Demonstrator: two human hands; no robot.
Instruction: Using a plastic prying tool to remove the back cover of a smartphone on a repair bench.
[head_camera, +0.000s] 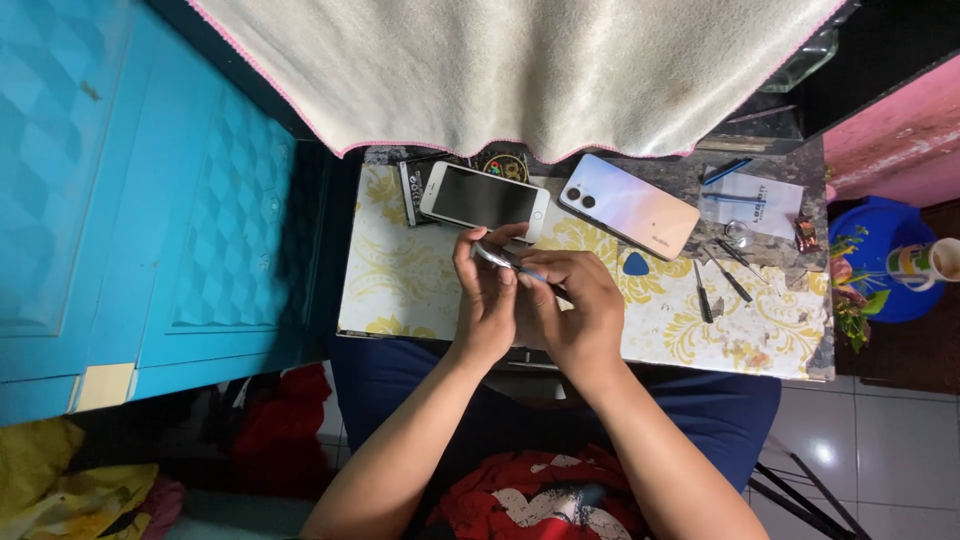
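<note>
Both hands meet over the near middle of a small table (400, 290) covered with a white cloth printed in yellow flourishes. The left hand (485, 300) is curled around a thin, silvery, edge-on phone-like slab (497, 257), its fingers wrapping the far side and its thumb on the near side, so the slab sits tilted between the fingertips, just above the tabletop. The right hand (575, 305) is closed narrow, fingers bunched together, pinching a slim blue-tipped tool (535, 273) whose point lies against the slab's right end. The two hands touch each other at the knuckles, and the slab pokes out only at their upper edge; most of it is hidden behind the fingers.

Just beyond the hands, a white-framed smartphone with a dark screen (484, 199) lies face up, resting partly on a dark flat box (412, 190). To its right, a smartphone lying face down, its back shading from pale blue to peach with two camera lenses (628, 205), lies at a slant. A blue teardrop plastic pick (635, 265) lies near the right hand. Farther right, thin dark screwdrivers (718, 283) lie scattered, near a white slip of paper (762, 203) and a blue pen (727, 171). A cream towel with pink edging (520, 70) hangs over the far side of the table. A turquoise panelled cabinet (140, 200) stands to the left.
</note>
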